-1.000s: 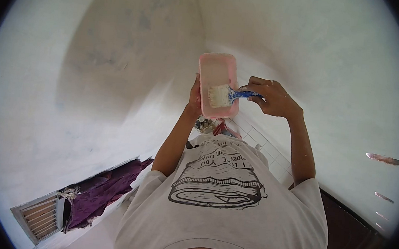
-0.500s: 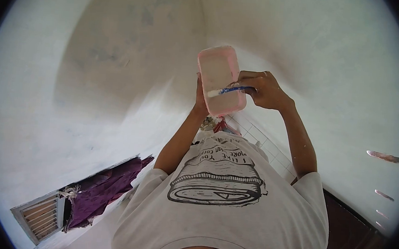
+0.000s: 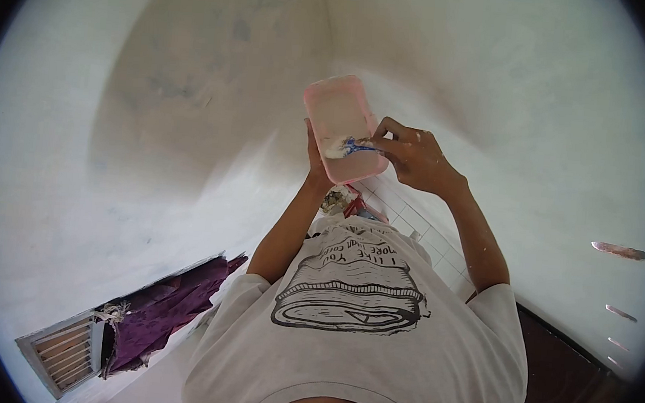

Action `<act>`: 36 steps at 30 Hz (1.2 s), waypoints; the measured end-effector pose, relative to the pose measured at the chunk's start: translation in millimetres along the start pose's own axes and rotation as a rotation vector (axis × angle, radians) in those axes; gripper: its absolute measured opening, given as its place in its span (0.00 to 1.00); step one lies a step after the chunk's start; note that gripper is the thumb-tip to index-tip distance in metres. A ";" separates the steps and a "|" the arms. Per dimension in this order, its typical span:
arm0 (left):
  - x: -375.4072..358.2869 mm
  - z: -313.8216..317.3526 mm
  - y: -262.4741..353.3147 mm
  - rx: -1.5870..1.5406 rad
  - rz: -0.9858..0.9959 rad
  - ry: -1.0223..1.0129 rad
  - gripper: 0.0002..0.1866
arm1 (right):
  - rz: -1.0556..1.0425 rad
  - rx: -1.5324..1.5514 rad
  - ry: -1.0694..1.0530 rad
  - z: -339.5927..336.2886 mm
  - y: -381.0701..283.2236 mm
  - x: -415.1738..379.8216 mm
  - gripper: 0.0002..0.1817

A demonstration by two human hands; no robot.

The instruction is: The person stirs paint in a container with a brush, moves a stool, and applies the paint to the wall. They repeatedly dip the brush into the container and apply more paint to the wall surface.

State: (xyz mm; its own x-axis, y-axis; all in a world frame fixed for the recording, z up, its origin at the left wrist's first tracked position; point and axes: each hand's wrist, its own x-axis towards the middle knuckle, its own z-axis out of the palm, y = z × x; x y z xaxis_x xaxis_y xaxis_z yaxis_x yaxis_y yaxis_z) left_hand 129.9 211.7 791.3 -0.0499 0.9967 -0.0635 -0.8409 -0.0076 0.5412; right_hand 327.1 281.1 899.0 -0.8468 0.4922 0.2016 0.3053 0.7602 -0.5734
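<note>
1. Broadly, two pale walls fill the space beyond the hands: the left wall (image 3: 193, 115), with a large greyish shaded area, and the right wall (image 3: 540, 128). They meet in a corner just past the hands.
2. Nearer the body than either hand, a white T-shirt (image 3: 355, 363) spans the room between the forearms, printed with a black drawing of a folded billfold and lettering.
3. Well to the right of the right hand, toward the body, lies a dark brown surface (image 3: 559, 372); its kind is unclear.
4. Well to the left of the left hand, a purple cloth (image 3: 165, 322) hangs beside a slatted vent frame (image 3: 64, 352).
5. Below the hands, white floor tiles (image 3: 415, 222) show past the shirt's hem.
6. Between the hands, a pink rectangular tub (image 3: 356, 175) is held up, slightly turned, a pale layer inside it.
7. The right hand (image 3: 417, 157), flecked with white, pinches a handle between thumb and fingers over the tub's right edge.
8. The left hand (image 3: 315, 158) clasps the tub's left side; how its fingers lie underneath is hidden.
9. That handle belongs to a blue paintbrush (image 3: 351, 145), its whitish bristles inside the tub, near the left hand's side.
</note>
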 end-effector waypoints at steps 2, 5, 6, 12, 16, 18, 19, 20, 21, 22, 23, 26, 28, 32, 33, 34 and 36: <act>-1.1 -7.9 3.4 -0.023 0.040 -0.029 0.45 | -0.011 -0.142 0.004 -4.2 -10.0 1.1 0.23; -4.7 -29.1 7.3 -0.079 0.052 -0.009 0.42 | 0.013 -0.119 0.081 -10.1 -14.4 -0.1 0.22; -5.9 -35.9 8.3 -0.052 0.087 0.000 0.41 | 0.082 -0.107 0.020 -16.3 -17.6 1.0 0.23; -4.2 -64.4 7.9 -0.187 0.077 -0.013 0.40 | 0.198 0.500 0.244 11.7 3.7 12.8 0.17; -21.8 -69.2 4.0 -0.153 0.091 0.079 0.43 | 0.351 1.188 0.274 16.7 -15.8 37.4 0.19; -23.1 -70.5 4.2 -0.145 0.108 0.068 0.42 | 0.316 1.395 0.235 7.1 -28.4 57.3 0.16; -23.8 -73.8 4.1 -0.139 0.117 0.093 0.42 | 0.293 1.380 0.244 -0.1 -34.5 68.4 0.16; -30.5 -79.0 -7.9 -0.131 0.130 0.079 0.42 | 0.245 1.271 0.229 -8.6 -37.8 69.2 0.16; -30.0 -86.8 -4.0 -0.156 0.115 0.075 0.42 | 0.201 1.152 0.225 -18.7 -48.3 86.1 0.17; -30.7 -90.3 -3.4 -0.183 0.099 0.078 0.42 | 0.114 1.073 0.288 -29.5 -58.0 101.3 0.18; -30.2 -93.1 -4.3 -0.182 0.101 0.065 0.42 | 0.065 0.999 0.371 -41.6 -64.7 118.3 0.18; -37.6 -84.7 -8.0 -0.147 0.157 0.109 0.41 | -0.047 0.849 0.518 -107.3 -111.1 163.3 0.22; -40.8 -84.2 -7.9 -0.198 0.147 0.059 0.39 | -0.262 0.601 0.706 -154.4 -117.6 213.5 0.22; -42.3 -82.0 -6.5 -0.186 0.155 0.091 0.39 | -0.253 0.122 0.895 -260.3 -172.8 268.9 0.17; -43.1 -80.1 -6.2 -0.169 0.159 0.084 0.39 | -0.256 0.123 0.891 -271.9 -174.0 279.2 0.17; -44.0 -78.3 -6.2 -0.152 0.164 0.077 0.39 | -0.269 0.353 0.838 -280.8 -175.8 287.2 0.16; -42.4 -75.4 -6.4 -0.196 0.137 0.075 0.39 | -0.245 0.715 0.740 -279.5 -166.0 293.1 0.12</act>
State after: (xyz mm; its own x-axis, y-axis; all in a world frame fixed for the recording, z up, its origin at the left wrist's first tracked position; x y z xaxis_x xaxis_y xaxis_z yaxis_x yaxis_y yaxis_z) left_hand 96.8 163.5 727.3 -0.2044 0.9766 -0.0673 -0.9118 -0.1649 0.3762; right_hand 150.0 417.7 1275.3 -0.3002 0.6781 0.6709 -0.3694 0.5658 -0.7372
